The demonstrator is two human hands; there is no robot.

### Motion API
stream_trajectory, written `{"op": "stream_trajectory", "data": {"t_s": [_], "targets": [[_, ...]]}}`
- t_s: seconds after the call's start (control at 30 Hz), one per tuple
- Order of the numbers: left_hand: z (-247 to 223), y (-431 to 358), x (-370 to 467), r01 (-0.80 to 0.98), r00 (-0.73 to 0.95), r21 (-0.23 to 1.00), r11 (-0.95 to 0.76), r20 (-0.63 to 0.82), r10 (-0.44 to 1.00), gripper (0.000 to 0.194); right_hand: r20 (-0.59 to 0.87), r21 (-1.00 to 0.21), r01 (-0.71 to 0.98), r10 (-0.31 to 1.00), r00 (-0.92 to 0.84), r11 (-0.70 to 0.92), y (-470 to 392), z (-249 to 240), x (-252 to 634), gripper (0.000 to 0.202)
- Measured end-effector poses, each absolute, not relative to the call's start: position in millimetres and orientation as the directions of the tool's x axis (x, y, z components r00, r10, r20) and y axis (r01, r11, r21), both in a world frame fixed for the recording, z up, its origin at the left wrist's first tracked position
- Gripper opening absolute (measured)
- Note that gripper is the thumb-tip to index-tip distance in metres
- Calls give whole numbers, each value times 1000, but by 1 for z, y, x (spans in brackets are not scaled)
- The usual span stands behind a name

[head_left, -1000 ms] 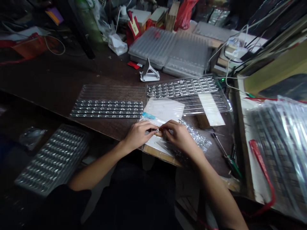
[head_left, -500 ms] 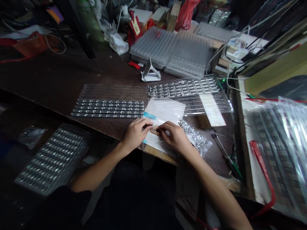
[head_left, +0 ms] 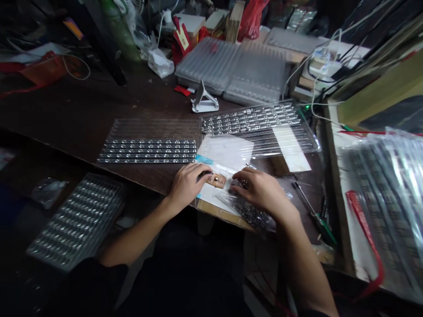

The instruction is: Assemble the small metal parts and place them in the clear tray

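Left hand (head_left: 189,184) — small, flat, tan wooden block (head_left: 217,180)

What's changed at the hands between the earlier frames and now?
The right hand has moved right, off the small brown block, to the bag of small metal parts; whether it grips anything is unclear. More of the block now shows. The left hand stays at the block's left end. White folding stand and green-handled tool: unchanged.

Pinch too small
I can't make out what the left hand (head_left: 187,186) pinches; the top edge crops the red bag (head_left: 251,21).
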State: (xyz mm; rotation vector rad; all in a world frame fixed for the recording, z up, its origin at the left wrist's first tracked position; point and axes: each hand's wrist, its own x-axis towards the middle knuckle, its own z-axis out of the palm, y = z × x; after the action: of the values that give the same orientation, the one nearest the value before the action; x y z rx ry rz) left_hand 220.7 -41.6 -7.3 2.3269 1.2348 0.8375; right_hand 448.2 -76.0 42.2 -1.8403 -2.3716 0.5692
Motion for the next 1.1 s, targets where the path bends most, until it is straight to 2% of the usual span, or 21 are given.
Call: {"op": "stream_trajectory", "data": {"t_s": [0.17, 0.33, 0.53, 0.8, 0.9, 1.0, 1.1], "targets": [[-1, -43, 242, 524, 464, 615, -589, 374, 803, 6, -276, -319, 924, 912, -303, 210, -79, 45, 455, 12], [-6, -44, 249, 514, 477, 634, -578, 349, 807, 6, -241, -319, 919, 918, -315, 231, -81, 44, 450, 19], [-13, -43, 249, 538, 488, 621, -570, 322, 811, 5, -191, -391, 883, 916, -353, 258, -80, 42, 448, 12], [-15, -42, 250, 552, 498, 605, -574, 312, 809, 7, -231, -356, 901, 910, -343, 249, -78, 39, 442, 14], [-13, -43, 249, 524, 480, 636, -567, 330, 813, 6, -166, -453, 860, 926, -340, 235, -76, 38, 445, 13], [-11, -45, 245, 438, 354, 739, -511, 381, 854, 3, -49, -568, 787, 944, -327, 243, -72, 32, 444, 17], [-8, -43, 234, 353, 270, 809, -471, 394, 879, 6, 56, -634, 718, 943, -328, 287, -69, 23, 435, 25]]}}
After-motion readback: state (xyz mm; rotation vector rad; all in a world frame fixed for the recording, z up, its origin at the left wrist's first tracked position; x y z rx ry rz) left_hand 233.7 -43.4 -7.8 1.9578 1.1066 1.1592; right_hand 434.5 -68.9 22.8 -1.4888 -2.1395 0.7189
